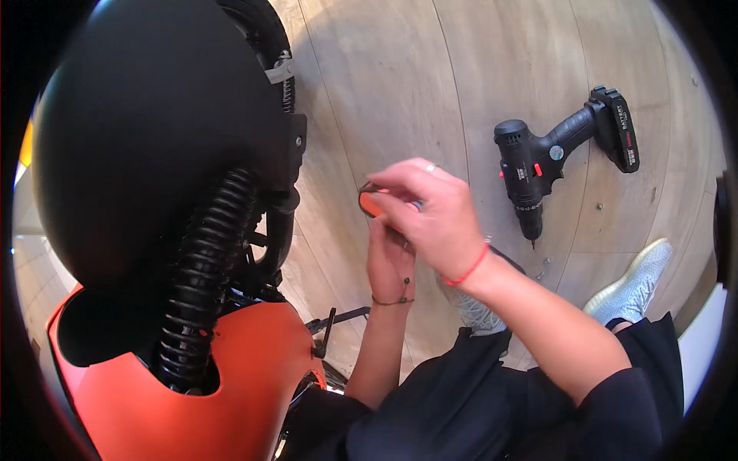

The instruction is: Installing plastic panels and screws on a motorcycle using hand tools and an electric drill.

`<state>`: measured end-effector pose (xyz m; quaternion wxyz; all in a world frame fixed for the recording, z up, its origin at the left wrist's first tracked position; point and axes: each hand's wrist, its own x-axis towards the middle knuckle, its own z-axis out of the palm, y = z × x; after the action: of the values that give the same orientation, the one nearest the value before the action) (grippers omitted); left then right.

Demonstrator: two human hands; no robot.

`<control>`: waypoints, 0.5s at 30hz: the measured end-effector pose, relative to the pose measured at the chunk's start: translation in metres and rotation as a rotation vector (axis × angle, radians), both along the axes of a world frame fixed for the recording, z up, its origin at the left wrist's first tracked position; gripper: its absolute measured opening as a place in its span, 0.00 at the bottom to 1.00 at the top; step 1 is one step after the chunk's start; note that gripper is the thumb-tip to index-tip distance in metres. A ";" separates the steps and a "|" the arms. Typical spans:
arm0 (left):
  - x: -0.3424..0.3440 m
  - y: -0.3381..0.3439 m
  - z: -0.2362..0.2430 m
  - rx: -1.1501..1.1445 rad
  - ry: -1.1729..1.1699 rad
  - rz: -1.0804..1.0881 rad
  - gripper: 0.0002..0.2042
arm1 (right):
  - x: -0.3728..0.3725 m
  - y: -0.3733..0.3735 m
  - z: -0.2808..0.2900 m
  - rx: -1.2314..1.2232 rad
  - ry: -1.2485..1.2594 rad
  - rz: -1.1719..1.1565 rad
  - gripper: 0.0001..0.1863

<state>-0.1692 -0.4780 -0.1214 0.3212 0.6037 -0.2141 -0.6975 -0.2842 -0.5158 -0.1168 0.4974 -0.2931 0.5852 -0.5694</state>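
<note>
A small rounded orange piece with a black rim (pixel 369 203) is held between my two hands, over the floor in the middle of the view. My right hand (pixel 435 206) reaches across from the right and closes its bent fingers on the upper side of the piece. Below it, my left hand (pixel 389 257) comes up with its fingers closed around the lower side, mostly covered by the right hand. A bit of something bluish shows near the right fingers, too small to make out.
On the left stands an orange-bodied vehicle (pixel 246 369) with a large black rounded part (pixel 146 138) and a black coil spring (pixel 204 269). A black cordless drill (pixel 530 165) lies on the wooden floor (pixel 384 92) at the right, several small screws (pixel 543 269) near its bit. My shoe (pixel 636 280) is beyond them.
</note>
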 end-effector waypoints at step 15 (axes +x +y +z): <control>0.008 0.026 -0.022 -0.111 -0.251 -0.092 0.17 | 0.052 -0.043 0.011 -0.052 -0.109 -0.188 0.08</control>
<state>-0.1612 -0.4519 -0.1434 0.2924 0.6569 -0.3184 -0.6177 -0.2318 -0.5589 -0.1061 0.4650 -0.2185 0.5672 -0.6437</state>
